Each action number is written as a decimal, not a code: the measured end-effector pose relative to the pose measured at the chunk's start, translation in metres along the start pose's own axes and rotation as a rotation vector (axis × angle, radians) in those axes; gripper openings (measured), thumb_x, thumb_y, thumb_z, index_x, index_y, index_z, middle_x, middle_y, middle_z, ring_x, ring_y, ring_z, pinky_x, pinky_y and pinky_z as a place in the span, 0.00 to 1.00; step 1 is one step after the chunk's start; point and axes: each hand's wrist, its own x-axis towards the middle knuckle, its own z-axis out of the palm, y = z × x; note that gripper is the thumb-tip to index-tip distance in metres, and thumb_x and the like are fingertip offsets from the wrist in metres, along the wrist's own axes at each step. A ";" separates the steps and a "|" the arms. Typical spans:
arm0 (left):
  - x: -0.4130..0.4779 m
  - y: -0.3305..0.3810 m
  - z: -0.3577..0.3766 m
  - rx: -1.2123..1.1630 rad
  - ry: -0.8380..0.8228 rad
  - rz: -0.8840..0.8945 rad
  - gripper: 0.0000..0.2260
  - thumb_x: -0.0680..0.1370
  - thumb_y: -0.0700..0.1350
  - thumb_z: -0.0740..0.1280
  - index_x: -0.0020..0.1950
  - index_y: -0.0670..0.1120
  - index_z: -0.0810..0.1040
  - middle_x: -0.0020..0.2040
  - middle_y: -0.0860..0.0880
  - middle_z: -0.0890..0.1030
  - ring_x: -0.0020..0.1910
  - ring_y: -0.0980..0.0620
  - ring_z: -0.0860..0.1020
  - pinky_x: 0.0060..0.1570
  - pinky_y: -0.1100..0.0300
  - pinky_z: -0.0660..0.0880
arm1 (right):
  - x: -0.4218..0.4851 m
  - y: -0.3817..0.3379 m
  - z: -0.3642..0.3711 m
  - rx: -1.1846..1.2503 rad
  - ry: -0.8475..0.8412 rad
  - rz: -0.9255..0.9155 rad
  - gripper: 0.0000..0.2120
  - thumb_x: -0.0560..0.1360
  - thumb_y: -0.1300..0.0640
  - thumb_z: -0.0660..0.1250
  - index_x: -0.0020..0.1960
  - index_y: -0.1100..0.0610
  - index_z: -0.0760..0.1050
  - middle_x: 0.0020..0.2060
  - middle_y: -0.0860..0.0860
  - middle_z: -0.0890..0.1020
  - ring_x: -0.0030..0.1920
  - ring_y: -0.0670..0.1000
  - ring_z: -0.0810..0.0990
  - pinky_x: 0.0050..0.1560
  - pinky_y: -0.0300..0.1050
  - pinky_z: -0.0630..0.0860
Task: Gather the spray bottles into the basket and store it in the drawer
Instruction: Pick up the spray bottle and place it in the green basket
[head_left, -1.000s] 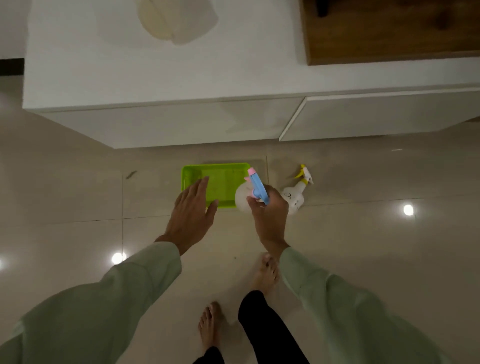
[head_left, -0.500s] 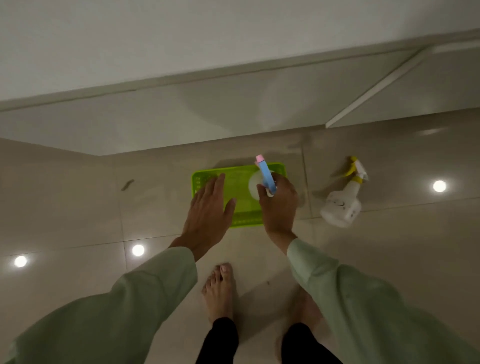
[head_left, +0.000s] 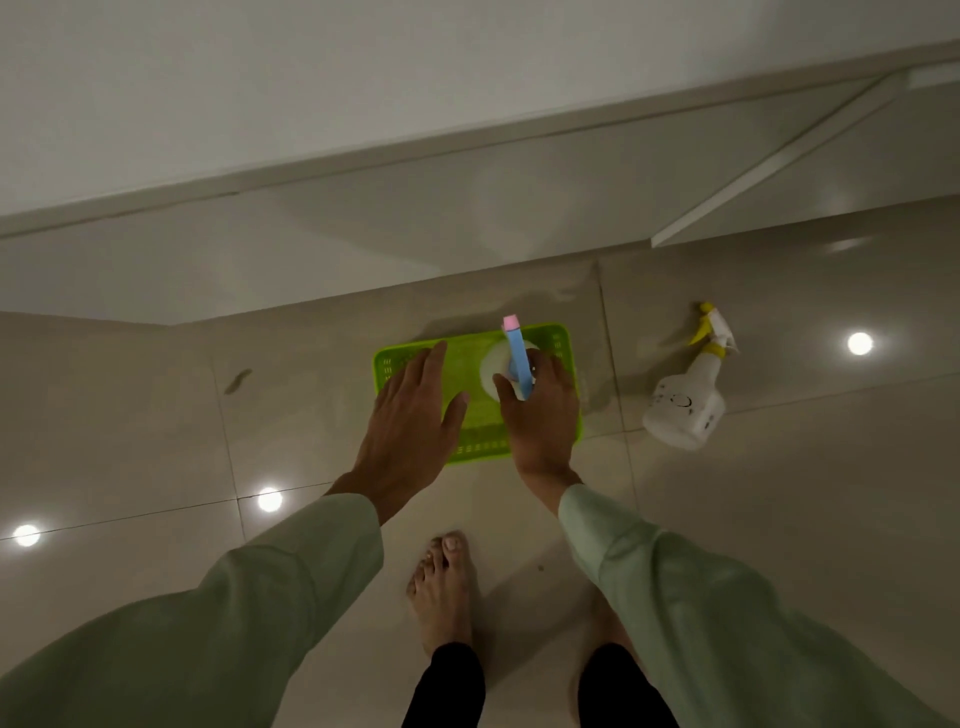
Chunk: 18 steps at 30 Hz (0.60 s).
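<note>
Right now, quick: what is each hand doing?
Left hand: open, fingers spread, holding nothing, above the green basket.
Right hand: closed on the blue-topped spray bottle.

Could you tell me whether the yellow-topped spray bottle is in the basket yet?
Out. The yellow-topped spray bottle is on the floor tiles, apart from the green basket, to its right.
</note>
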 end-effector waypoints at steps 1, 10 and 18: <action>-0.001 0.001 -0.001 0.005 0.002 0.003 0.29 0.82 0.52 0.59 0.80 0.44 0.54 0.78 0.43 0.62 0.76 0.44 0.62 0.74 0.48 0.61 | -0.001 0.000 -0.001 -0.008 -0.021 0.003 0.17 0.74 0.52 0.75 0.58 0.59 0.78 0.51 0.54 0.82 0.50 0.56 0.79 0.43 0.44 0.71; -0.031 0.027 -0.014 0.026 0.018 0.029 0.29 0.82 0.51 0.60 0.79 0.44 0.55 0.77 0.43 0.63 0.76 0.43 0.62 0.73 0.49 0.61 | -0.024 0.010 -0.055 0.130 -0.158 -0.079 0.40 0.67 0.47 0.80 0.73 0.57 0.68 0.63 0.55 0.76 0.61 0.56 0.77 0.55 0.51 0.77; -0.062 0.103 -0.015 -0.015 0.112 0.177 0.27 0.81 0.48 0.62 0.78 0.42 0.59 0.77 0.45 0.63 0.76 0.45 0.62 0.74 0.51 0.62 | -0.046 0.030 -0.150 0.149 0.073 0.072 0.32 0.75 0.39 0.70 0.72 0.54 0.68 0.67 0.50 0.76 0.67 0.50 0.74 0.64 0.47 0.74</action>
